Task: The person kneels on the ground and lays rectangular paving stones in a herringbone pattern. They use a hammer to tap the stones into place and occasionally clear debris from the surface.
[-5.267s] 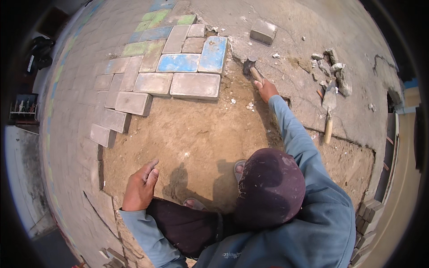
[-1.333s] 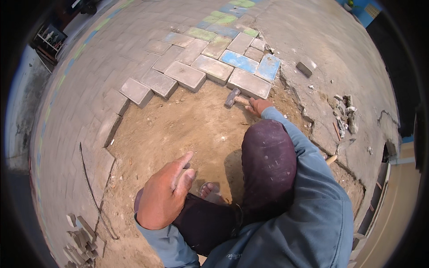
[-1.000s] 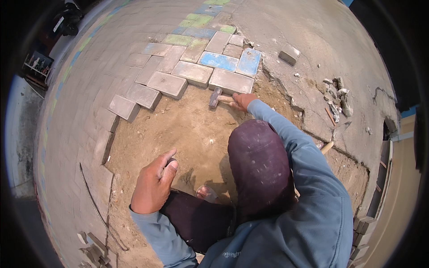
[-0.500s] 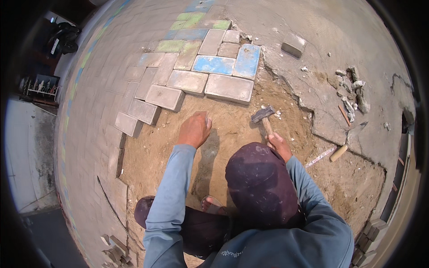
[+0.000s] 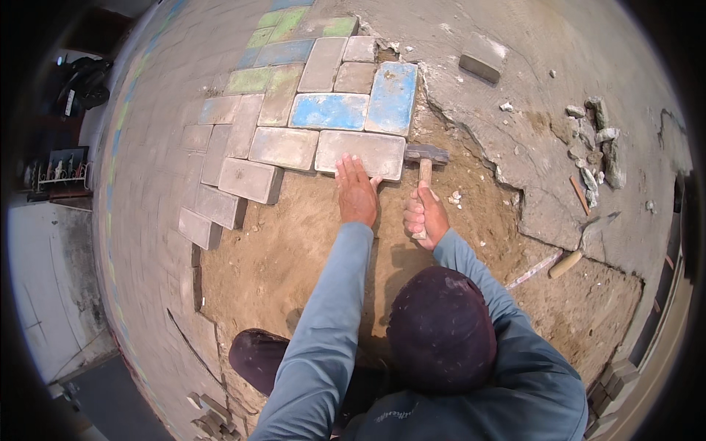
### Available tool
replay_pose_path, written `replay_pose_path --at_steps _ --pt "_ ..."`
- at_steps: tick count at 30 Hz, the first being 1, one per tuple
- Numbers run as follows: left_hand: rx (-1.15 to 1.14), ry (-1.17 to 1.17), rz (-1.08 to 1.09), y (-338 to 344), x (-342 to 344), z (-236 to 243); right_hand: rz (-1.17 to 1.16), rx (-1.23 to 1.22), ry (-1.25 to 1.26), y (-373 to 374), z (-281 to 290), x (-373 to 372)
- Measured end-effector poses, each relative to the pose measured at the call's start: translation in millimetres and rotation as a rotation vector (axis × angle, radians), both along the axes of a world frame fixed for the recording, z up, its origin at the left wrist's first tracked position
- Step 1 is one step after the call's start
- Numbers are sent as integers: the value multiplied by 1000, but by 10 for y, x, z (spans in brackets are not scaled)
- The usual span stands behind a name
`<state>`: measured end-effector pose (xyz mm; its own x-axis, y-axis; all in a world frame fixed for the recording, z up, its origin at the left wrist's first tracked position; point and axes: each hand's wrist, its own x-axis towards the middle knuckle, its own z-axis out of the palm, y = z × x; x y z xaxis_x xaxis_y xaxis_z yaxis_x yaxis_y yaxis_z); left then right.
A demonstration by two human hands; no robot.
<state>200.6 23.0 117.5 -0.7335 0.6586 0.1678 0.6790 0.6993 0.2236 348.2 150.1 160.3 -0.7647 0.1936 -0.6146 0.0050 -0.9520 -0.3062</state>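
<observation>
My left hand (image 5: 357, 192) lies with fingers stretched out on the near grey paver (image 5: 371, 145) at the edge of the laid pavers. My right hand (image 5: 425, 214) grips the wooden handle of a hammer (image 5: 431, 156), whose metal head is against or very close to that paver's right end. Beside it to the left are more grey pavers (image 5: 283, 151); behind it are two faded blue ones (image 5: 328, 112). Bare sand (image 5: 279, 257) lies below my hands, with small white chips (image 5: 455, 197) right of the hammer. My knee is in the lower middle.
Broken concrete (image 5: 559, 66) borders the sand on the right, holding a loose paver (image 5: 482, 59), rubble (image 5: 603, 140) and a trowel (image 5: 565, 264). A pale strip (image 5: 533, 272) lies near the trowel. A black bent rod (image 5: 191, 345) and stacked pieces (image 5: 213, 415) lie lower left.
My left hand has moved forward from over the sand onto the near paver. The hammer in my right hand has shifted from over the sand up to that paver's right end.
</observation>
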Motion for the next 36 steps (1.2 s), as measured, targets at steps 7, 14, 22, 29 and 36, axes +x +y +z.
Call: replay_pose_path --at_steps 7,14,22,29,36 --pt "-28 -113 9 9 -32 31 -46 53 -127 -67 12 229" --pt "-102 -117 3 26 -52 179 267 390 -158 408 -129 299" --pt "-86 -80 11 268 -583 489 201 1866 -841 1667 492 1367" --pt "-81 -14 228 768 -640 72 701 2387 -1473 2420 575 1869" --pt "-111 -12 243 784 -652 106 618 2284 -257 1378 -161 -138"
